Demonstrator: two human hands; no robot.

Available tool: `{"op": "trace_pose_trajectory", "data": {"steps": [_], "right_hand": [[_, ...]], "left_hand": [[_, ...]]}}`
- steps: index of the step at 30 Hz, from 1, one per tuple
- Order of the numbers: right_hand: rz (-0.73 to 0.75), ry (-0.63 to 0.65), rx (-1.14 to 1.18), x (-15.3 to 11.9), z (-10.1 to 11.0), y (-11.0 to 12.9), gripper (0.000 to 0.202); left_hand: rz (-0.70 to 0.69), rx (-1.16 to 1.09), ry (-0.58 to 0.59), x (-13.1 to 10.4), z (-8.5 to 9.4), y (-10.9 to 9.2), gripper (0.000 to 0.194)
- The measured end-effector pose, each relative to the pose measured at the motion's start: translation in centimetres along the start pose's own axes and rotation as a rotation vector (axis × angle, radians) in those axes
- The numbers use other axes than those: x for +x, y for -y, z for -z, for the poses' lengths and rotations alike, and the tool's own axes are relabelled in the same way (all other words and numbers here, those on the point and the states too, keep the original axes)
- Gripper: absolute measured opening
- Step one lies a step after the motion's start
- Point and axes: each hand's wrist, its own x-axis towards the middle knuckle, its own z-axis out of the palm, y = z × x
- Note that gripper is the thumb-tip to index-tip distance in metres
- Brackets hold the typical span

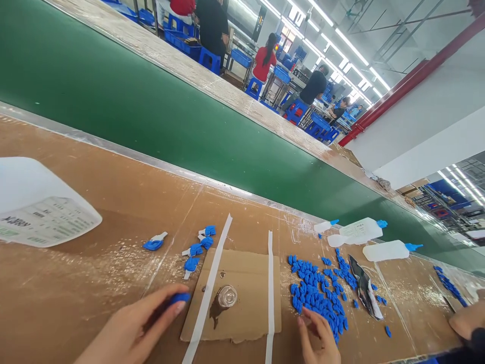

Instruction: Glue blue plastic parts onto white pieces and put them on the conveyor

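Observation:
My left hand (146, 321), left of the cardboard, pinches a blue piece (179, 298) between thumb and fingers; its exact kind is hard to make out. At the near left edge of a heap of small blue pieces (316, 290), my right hand (320, 336) has thumb and forefinger close together around one piece at the fingertips. Between my hands lies a flat cardboard sheet (250, 298), crossed by two white tape strips (270, 283). A small clear cup (227, 297) stands on it beside a wet, dark stain (214, 313).
Several blue pieces with white tabs (192, 263) lie beyond my left hand. A large white jug (45, 207) is at far left. White bottles with blue caps (361, 231) and a torn dark wrapper (366, 288) lie right. Another person's arm (468, 321) reaches in at right. A green belt (189, 126) runs behind.

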Motion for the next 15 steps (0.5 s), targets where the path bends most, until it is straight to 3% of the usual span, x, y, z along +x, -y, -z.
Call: {"op": "trace_pose_trajectory", "data": {"steps": [3,9,15], "right_hand": [[0.034,0.096,-0.065,1.6,0.5,-2.4,0.051],[0.054,0.163,0.009,1.3,-0.4,-2.1,0.051],[-0.048,-0.019,-0.087,0.1,-0.5,-1.6,0.060]], "left_hand": [[-0.086,0.176,-0.175,1.3,0.8,0.3,0.051],[-0.175,0.188,-0.173,4.3,-0.3,-2.1,0.044],[-0.186,0.234,-0.149,3.4,0.2,-1.1,0.038]]}}
